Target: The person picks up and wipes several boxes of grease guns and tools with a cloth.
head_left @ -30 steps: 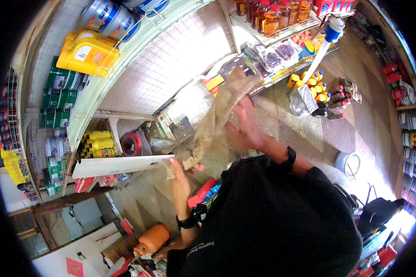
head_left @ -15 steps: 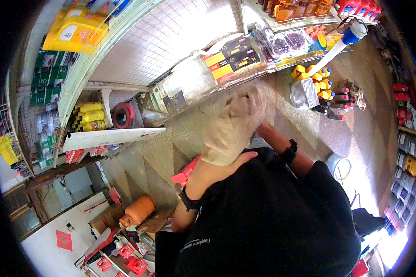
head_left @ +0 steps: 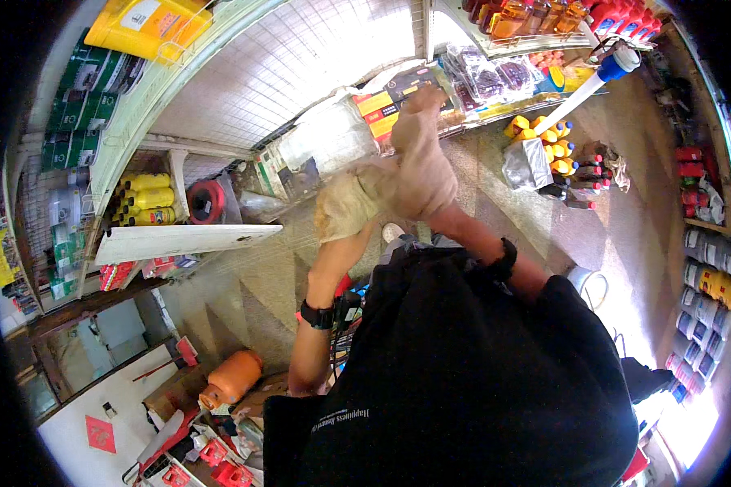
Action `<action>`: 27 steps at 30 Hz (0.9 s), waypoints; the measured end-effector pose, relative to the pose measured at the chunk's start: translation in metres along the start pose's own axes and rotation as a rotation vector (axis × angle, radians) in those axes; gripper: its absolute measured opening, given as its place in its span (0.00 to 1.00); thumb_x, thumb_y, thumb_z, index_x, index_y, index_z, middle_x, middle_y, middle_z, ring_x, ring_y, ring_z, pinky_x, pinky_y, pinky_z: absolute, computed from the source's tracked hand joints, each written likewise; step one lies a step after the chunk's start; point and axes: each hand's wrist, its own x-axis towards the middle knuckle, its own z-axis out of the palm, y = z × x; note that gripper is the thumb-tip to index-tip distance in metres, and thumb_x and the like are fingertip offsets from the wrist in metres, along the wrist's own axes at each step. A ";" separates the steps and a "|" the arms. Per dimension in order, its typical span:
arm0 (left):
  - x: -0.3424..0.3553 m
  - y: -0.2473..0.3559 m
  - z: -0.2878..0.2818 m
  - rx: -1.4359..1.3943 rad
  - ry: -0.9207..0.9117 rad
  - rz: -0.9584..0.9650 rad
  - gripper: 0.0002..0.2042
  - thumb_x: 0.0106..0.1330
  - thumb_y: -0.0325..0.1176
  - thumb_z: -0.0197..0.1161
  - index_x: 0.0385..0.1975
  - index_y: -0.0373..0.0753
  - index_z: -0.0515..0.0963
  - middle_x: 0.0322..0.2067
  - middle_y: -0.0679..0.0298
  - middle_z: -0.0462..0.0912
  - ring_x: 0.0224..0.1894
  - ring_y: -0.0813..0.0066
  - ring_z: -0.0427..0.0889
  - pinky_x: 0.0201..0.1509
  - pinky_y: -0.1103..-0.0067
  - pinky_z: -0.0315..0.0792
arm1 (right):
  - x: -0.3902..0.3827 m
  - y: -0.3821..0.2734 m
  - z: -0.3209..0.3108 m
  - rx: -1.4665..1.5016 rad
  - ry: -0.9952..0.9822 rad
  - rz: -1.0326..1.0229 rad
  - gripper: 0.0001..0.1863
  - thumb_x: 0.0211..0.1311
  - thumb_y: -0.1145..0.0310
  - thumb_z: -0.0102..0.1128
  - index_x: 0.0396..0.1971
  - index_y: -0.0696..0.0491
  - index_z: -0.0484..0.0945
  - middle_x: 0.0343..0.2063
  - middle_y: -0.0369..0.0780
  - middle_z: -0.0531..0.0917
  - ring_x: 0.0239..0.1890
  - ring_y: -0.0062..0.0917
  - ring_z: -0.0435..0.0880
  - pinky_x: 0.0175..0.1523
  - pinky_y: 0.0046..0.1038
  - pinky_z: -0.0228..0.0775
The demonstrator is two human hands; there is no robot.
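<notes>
A soft beige cloth, blurred by motion, hangs in front of my body at the end of both forearms. My left hand reaches up into its yellowish lower end, and the fabric hides my fingers. From the right, my right hand meets the browner part of the fabric. That part rises toward the low shelf in a narrow blurred shape, and the right fingers cannot be made out. A black band circles each wrist. Below the cloth, a light shoe tip shows above the tiled floor.
The low shelf ahead holds black, red and yellow boxes and plastic-wrapped packs. Bottles stand on the floor to the right. A white shelf edge juts out at left. An orange gas cylinder stands at lower left.
The cloth and both hands have moved up and forward, toward the low shelf. My left thumb, visible across the fabric before, is now hidden. The red box near my left wrist is mostly covered.
</notes>
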 end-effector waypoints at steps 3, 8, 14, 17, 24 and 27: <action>-0.016 -0.024 0.002 -0.073 -0.147 -0.138 0.22 0.65 0.43 0.48 0.51 0.31 0.68 0.46 0.45 0.73 0.50 0.48 0.70 0.59 0.67 0.59 | 0.015 -0.039 0.007 0.055 -0.066 0.037 0.21 0.54 0.61 0.55 0.43 0.55 0.64 0.39 0.43 0.71 0.39 0.33 0.69 0.43 0.31 0.62; -0.038 -0.064 -0.006 -0.296 -0.139 -0.390 0.15 0.66 0.37 0.47 0.43 0.32 0.70 0.43 0.48 0.74 0.45 0.48 0.71 0.50 0.65 0.63 | 0.054 -0.135 0.008 -0.011 0.055 0.242 0.13 0.52 0.64 0.55 0.30 0.58 0.66 0.23 0.43 0.73 0.20 0.31 0.74 0.27 0.27 0.67; -0.045 -0.083 0.010 -0.666 -0.215 -0.557 0.16 0.68 0.39 0.48 0.45 0.32 0.70 0.44 0.55 0.76 0.46 0.67 0.74 0.49 0.74 0.65 | 0.024 -0.058 0.069 -0.415 -0.075 0.293 0.12 0.51 0.62 0.54 0.30 0.55 0.70 0.24 0.39 0.74 0.23 0.32 0.75 0.30 0.29 0.69; -0.043 -0.088 0.023 -0.758 0.065 -0.330 0.12 0.65 0.35 0.54 0.42 0.34 0.72 0.40 0.62 0.76 0.42 0.74 0.72 0.49 0.77 0.65 | 0.032 -0.063 0.072 -0.322 -0.312 0.392 0.12 0.53 0.60 0.53 0.33 0.52 0.74 0.28 0.40 0.76 0.30 0.32 0.77 0.37 0.28 0.70; -0.046 -0.106 -0.022 -0.688 0.205 -0.508 0.10 0.64 0.32 0.56 0.38 0.31 0.72 0.34 0.62 0.76 0.35 0.77 0.74 0.39 0.79 0.70 | 0.015 0.019 0.180 0.015 -0.534 -0.164 0.13 0.54 0.62 0.51 0.38 0.50 0.76 0.37 0.40 0.78 0.41 0.30 0.77 0.47 0.28 0.67; -0.059 -0.119 -0.048 -0.654 0.164 -0.601 0.08 0.60 0.29 0.59 0.33 0.31 0.71 0.29 0.61 0.76 0.33 0.78 0.75 0.38 0.81 0.70 | 0.018 0.022 0.209 0.414 -0.346 -0.300 0.14 0.56 0.65 0.49 0.42 0.50 0.75 0.41 0.39 0.76 0.48 0.28 0.72 0.52 0.27 0.62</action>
